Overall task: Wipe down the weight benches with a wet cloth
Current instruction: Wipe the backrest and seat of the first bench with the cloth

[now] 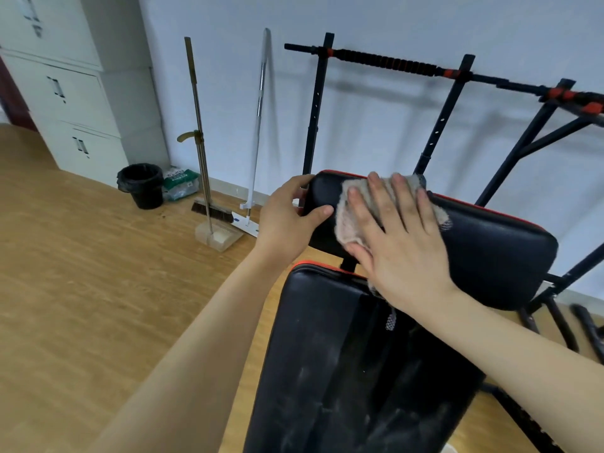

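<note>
- The cloth [356, 210], a pale, frayed rag, lies spread on the upper pad [483, 250] of the weight bench, near that pad's left end, pressed flat against the black vinyl.
- The right hand [397, 243] lies open on the cloth, fingers splayed and palm down; it presses rather than grips, and a loose corner of the rag hangs out below the wrist.
- The left hand [289, 220] is closed around the left end of the upper pad, thumb on the front face, bracing it.
- Judging by this, the wiping of the upper pad is under way at its left end; the stretch of pad to the right of the cloth looks dark and fairly even, though I cannot tell whether it has been wiped.
- The long pad [346, 371], just below the upper pad, carries pale, dusty streaks across its surface, so it appears not yet cleaned.
- Only this one bench shows; whether other benches remain cannot be told.
</note>
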